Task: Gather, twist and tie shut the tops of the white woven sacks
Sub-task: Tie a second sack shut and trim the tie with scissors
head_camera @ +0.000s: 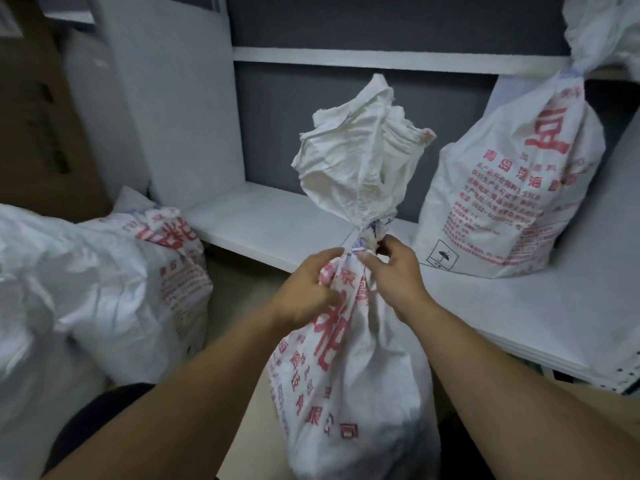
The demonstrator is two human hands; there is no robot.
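White woven plastic, matte and crinkled, printed with large red characters: centre sack (346,393), upright in the lower middle of the frame, bulging low and narrowing upward. Contents hidden under the weave. Gathered into a tight twisted neck (365,233) near the middle of the frame, with a pale bluish cord (358,244) wound round it. Above the neck, a loose flared top (360,150) of creased fabric with frayed edges, shaped like a crumpled bloom.

Left hand (304,292) wrapped round the fabric just below the neck, fingers curled, somewhat blurred. Right hand (398,275) opposite, thumb and fingertips pinching at the cord on the neck. Both hands close together, clamped on the same sack from either side, with bare forearms reaching up from the bottom edge.

To the right, a second sack (502,188) of the same red-printed weave, plump and leaning, on a flat white board (519,306), already cinched with cord near the upper right corner. Contents likewise unseen.

At left, a slumped printed sack (162,271) on the tan floor (239,282), and beside it, at the left edge, a rumpled near sack (52,271), soft and blurred.

Behind, a smooth white shelf (270,223) against a dark grey back panel (294,109); brown cardboard (34,98) at upper left.
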